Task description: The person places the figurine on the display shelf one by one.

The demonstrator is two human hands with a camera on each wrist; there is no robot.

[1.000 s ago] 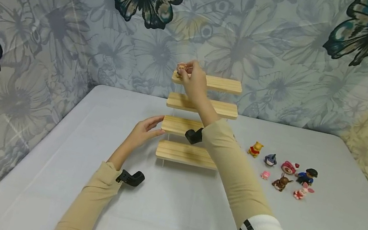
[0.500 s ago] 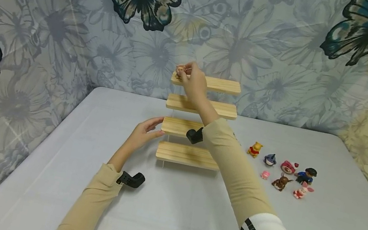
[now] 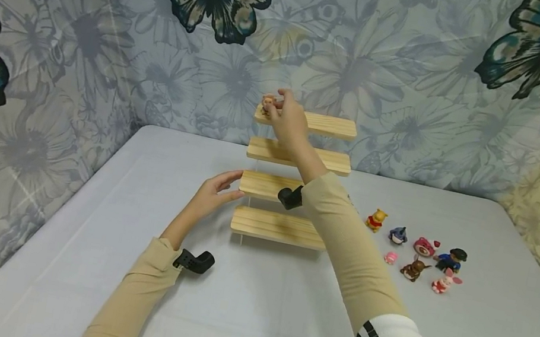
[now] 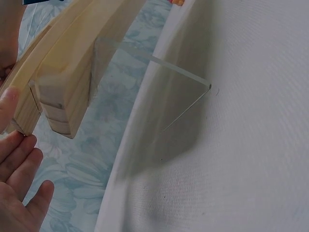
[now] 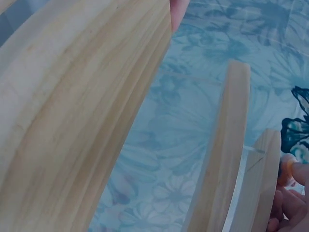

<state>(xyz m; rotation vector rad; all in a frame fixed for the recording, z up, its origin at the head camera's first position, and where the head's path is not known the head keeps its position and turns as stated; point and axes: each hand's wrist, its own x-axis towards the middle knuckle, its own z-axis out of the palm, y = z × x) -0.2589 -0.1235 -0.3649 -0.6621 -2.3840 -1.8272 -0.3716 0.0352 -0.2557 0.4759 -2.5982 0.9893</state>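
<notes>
A four-tier stand with pale wooden shelves [image 3: 332,125] rises at the middle of the table in the head view. My left hand [image 3: 210,195] holds the left end of its third shelf from the top, thumb on one side and fingers on the other; the left wrist view shows that shelf's end [image 4: 26,116] between them. At the top shelf's left end, my right hand [image 3: 290,124] pinches a small peach-coloured figurine [image 3: 267,103] standing on the wood. The right wrist view shows the thumb against the figurine [image 5: 287,169], most of which is hidden.
Several toy figures stand on the right of the table: a yellow bear in red [image 3: 376,219], a blue-grey donkey [image 3: 398,235], a pink bear [image 3: 424,247], a figure in a black cap [image 3: 451,259], a brown one [image 3: 415,269]. A butterfly-patterned cloth [image 3: 351,74] hangs behind.
The right index finger has lifted slightly, so more of the figurine shows. The left hand keeps its place on the shelf, and the view has shifted a little.
</notes>
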